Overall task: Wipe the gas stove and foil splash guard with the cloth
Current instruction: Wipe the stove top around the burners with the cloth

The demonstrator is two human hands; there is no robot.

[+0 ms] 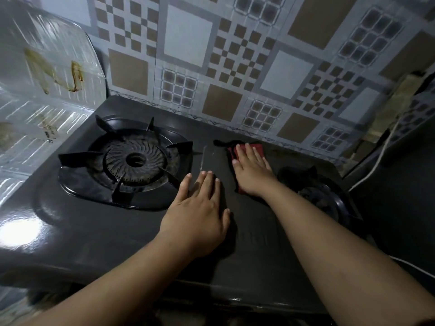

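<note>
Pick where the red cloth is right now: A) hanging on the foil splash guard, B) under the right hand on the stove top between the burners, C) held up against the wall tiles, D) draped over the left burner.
B: the right hand presses flat on the red cloth on the stove top.

No text, label, brand, number or sign can be read anywhere in the view. Only brown smears are seen on the foil splash guard (47, 74) at far left, and they form no legible writing.
</note>
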